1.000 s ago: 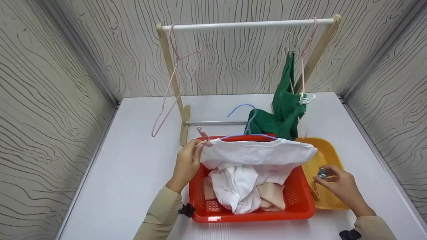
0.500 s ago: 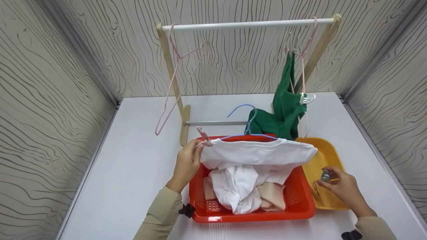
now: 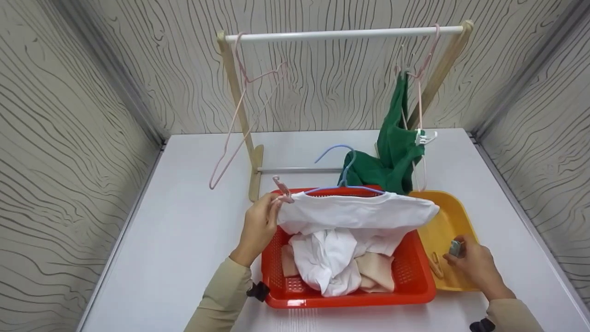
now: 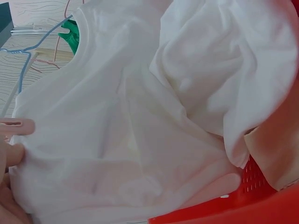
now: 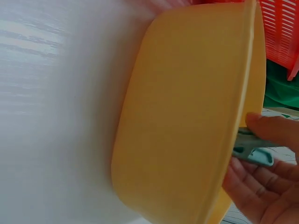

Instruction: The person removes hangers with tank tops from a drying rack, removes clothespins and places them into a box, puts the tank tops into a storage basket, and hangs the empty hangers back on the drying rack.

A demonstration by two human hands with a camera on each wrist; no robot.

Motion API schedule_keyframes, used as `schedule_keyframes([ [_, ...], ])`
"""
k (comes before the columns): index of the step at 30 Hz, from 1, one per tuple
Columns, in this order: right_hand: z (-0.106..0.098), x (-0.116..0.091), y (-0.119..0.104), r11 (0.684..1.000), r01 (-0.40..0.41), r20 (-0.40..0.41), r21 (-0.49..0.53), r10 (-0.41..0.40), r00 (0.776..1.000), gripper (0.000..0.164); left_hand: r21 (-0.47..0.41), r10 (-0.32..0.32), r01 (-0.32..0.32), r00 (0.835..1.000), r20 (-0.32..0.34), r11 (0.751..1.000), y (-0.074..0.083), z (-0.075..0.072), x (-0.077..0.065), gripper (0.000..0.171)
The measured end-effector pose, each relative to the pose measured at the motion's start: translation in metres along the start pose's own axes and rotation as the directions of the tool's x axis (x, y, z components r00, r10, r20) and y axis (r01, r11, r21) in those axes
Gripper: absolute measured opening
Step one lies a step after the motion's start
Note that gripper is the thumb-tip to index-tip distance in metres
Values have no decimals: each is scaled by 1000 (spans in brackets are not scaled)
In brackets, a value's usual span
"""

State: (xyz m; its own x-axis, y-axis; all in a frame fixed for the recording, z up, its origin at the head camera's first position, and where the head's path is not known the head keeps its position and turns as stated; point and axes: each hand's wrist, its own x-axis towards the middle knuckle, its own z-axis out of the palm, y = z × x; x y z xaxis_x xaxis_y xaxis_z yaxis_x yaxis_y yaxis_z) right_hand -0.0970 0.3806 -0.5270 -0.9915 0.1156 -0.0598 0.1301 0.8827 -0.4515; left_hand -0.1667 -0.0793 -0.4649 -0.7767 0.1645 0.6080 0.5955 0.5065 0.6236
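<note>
A white shirt (image 3: 355,211) hangs on a blue hanger (image 3: 343,185) over the red basket (image 3: 350,299). My left hand (image 3: 258,226) pinches the shirt's left shoulder, close to a pink clothespin (image 3: 283,190) clipped there. In the left wrist view that clothespin (image 4: 17,126) lies against the white cloth, just above the fingers. Between the thumb and fingers of my right hand (image 3: 477,263) is a grey-green clothespin (image 3: 455,248), held over the yellow basin (image 3: 442,203). The right wrist view shows this clothespin (image 5: 252,147) beside the basin's rim.
White and beige garments (image 3: 375,272) lie in the basket. A tan clothespin (image 3: 435,266) sits in the basin. Behind stands a rack with a white rod (image 3: 341,34), carrying a pink hanger (image 3: 244,80) at left and a green garment (image 3: 398,133) clipped to another hanger at right.
My right hand has moved slightly right and down over the basin, carrying the grey-green clothespin. My left hand keeps its place at the shirt's shoulder. The left pink hanger swings a little.
</note>
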Motion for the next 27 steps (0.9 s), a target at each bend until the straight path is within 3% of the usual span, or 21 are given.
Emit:
schedule_keyframes([
  [4,0,2,1,995,-96,83,-8,96,992,52,-11,2,-2,1000,-3,1000,0,0,0,11],
  [14,3,3,4,960,-281,208,-10,277,938,59,-10,5,-5,1000,-5,1000,0,0,0,11],
  [18,5,3,6,951,-308,227,-12,302,926,57,-4,-15,15,1000,4,1000,1,0,0,10],
  [24,10,2,8,945,-327,242,24,312,919,39,7,-30,30,999,13,1000,0,0,-1,10],
  [27,13,1,10,960,-281,198,-1,276,941,27,3,-10,10,1000,10,1000,0,-1,-1,10],
])
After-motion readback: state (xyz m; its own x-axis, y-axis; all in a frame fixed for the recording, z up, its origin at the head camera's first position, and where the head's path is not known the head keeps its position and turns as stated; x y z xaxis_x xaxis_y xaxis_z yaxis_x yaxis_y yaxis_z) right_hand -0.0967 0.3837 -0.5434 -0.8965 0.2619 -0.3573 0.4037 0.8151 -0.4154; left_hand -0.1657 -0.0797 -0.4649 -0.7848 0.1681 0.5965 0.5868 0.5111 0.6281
